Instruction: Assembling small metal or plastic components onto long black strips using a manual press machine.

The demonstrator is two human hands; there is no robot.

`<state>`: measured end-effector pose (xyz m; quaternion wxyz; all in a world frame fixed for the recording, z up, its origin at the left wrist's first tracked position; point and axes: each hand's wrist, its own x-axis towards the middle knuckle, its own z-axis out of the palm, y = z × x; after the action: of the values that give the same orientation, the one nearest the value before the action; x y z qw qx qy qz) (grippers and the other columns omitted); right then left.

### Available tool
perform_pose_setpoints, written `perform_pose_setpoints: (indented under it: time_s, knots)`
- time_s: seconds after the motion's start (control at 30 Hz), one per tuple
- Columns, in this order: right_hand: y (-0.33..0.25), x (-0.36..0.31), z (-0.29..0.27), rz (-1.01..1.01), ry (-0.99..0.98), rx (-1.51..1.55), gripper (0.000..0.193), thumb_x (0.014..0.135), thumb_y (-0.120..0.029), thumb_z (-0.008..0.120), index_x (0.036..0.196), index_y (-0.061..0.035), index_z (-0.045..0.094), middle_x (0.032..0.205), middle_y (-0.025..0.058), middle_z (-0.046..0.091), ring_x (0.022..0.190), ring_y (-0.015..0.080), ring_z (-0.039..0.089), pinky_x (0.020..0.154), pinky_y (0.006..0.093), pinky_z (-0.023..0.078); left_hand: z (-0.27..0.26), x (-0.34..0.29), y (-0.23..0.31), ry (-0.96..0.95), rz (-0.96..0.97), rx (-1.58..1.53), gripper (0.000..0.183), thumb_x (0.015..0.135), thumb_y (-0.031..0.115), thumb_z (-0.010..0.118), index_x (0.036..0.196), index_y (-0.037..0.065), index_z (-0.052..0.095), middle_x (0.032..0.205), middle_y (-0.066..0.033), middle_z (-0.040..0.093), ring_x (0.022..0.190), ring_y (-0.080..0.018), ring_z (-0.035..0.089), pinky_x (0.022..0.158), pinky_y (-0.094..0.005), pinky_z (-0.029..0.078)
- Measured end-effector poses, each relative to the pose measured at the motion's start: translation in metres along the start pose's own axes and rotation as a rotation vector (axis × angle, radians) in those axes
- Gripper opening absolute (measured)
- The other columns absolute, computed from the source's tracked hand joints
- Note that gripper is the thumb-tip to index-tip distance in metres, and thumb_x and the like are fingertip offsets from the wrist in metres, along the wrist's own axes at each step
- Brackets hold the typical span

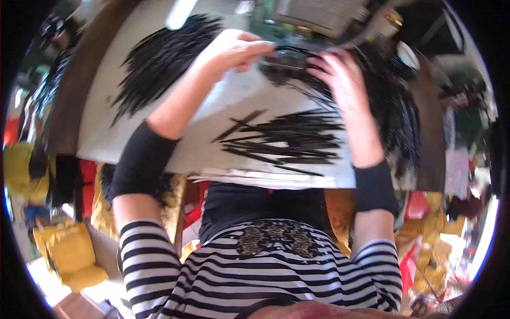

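My left hand [241, 52] is over the far middle of the white tabletop [207, 135], its thumb and forefinger pinched on the end of a thin black strip [297, 49]. The strip runs across to my right hand [342, 74], whose bent fingertips are at its other end, with the other fingers apart and slightly blurred. Beneath the hands is a small dark device with a metal part [287, 68]; its details are unclear. Nearer me lies a loose pile of flat black strips [289, 135]. A thick fan of longer black strips [164, 58] spreads beside my left forearm.
Another large heap of thin black strands [396, 111] lies right of my right forearm. Brown wooden boards edge the table on the left [74, 95] and right [431, 143]. A pale box-like object [319, 13] stands at the back. Yellow sacks [74, 255] sit on the lower left.
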<state>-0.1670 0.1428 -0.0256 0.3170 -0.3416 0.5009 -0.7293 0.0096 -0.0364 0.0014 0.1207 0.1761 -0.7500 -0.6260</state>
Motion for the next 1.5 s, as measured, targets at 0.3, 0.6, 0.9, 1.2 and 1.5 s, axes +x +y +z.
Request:
perform_pose_setpoints:
  time_s: [0.3, 0.6, 0.9, 1.2, 1.5]
  knots:
    - [-0.028, -0.049, 0.057, -0.563, -0.310, -1.426, 0.024, 0.077, -0.012, 0.067, 0.099, -0.0023, 0.062, 0.095, 0.0112, 0.063, 0.093, 0.0273, 0.057, 0.091, 0.0348, 0.040, 0.015, -0.037, 0.010, -0.187, -0.094, 0.122, 0.027, 0.080, 0.030, 0.062, 0.082, 0.003, 0.070, 0.050, 0.0025, 0.042, 0.043, -0.0081, 0.039, 0.041, -0.0242, 0.033]
    - [-0.012, -0.061, 0.052, -0.331, -0.314, -1.268, 0.021, 0.091, -0.010, 0.052, 0.107, -0.0007, 0.061, 0.077, 0.0143, 0.061, 0.065, 0.0215, 0.059, 0.061, 0.0323, 0.047, 0.012, -0.123, 0.017, 0.525, 0.471, 0.677, 0.027, 0.079, 0.028, 0.065, 0.094, 0.006, 0.066, 0.088, -0.0106, 0.065, 0.083, -0.0286, 0.062, 0.073, -0.0365, 0.049]
    - [0.001, -0.055, 0.040, -0.345, -0.351, -1.367, 0.025, 0.093, -0.015, 0.051, 0.111, -0.0006, 0.059, 0.073, 0.0123, 0.061, 0.063, 0.0192, 0.060, 0.060, 0.0310, 0.047, -0.098, -0.308, -0.012, 1.329, 0.087, 0.309, 0.018, 0.088, 0.015, 0.057, 0.085, -0.002, 0.064, 0.067, -0.0030, 0.060, 0.054, -0.0089, 0.054, 0.050, -0.0207, 0.045]
    - [0.005, -0.052, 0.035, -0.359, -0.352, -1.363, 0.025, 0.093, -0.016, 0.052, 0.112, -0.0008, 0.060, 0.074, 0.0101, 0.062, 0.065, 0.0173, 0.059, 0.061, 0.0302, 0.047, -0.134, -0.518, -0.235, 1.395, -0.872, -0.071, 0.041, 0.083, 0.043, 0.061, 0.092, 0.003, 0.066, 0.080, -0.0086, 0.067, 0.064, -0.0190, 0.065, 0.054, -0.0314, 0.052]
    - [0.006, -0.052, 0.034, -0.350, -0.353, -1.368, 0.025, 0.093, -0.017, 0.052, 0.111, -0.0020, 0.060, 0.074, 0.0099, 0.062, 0.065, 0.0174, 0.060, 0.061, 0.0298, 0.047, -0.101, -0.492, -0.259, 1.346, -1.024, -0.204, 0.050, 0.085, 0.047, 0.056, 0.095, -0.001, 0.064, 0.089, -0.0142, 0.068, 0.065, -0.0251, 0.067, 0.056, -0.0360, 0.055]
